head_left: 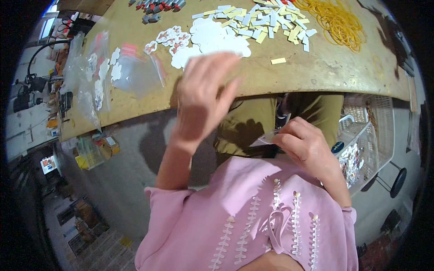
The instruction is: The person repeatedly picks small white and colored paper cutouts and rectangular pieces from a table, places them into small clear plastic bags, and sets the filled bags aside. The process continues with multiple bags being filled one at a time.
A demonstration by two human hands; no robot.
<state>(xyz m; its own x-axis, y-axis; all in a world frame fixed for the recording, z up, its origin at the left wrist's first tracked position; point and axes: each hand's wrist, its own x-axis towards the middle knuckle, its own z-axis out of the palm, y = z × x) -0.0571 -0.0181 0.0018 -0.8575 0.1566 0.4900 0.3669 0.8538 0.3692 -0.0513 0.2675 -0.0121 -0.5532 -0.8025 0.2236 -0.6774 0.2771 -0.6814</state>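
My left hand (205,88) reaches over the near edge of the table, its fingers stretched out and the thumb apart. Motion blurs it, and nothing shows in its grasp. Just beyond its fingertips lies a pile of white scalloped card cutouts (214,38), with several printed cutouts (173,37) at its left. Low over my lap, my right hand (300,142) is closed, pinching a small clear plastic bag (266,138) between thumb and fingers. Part of the bag is hidden behind the fingers.
Clear zip bags (138,77) lie on the table's left. Farther back are yellow and white strips (271,22), yellow rubber bands (337,27) and small grey-red parts (158,5). One yellow strip (278,61) lies apart. Right of my lap stands a white basket (361,156) with small packets.
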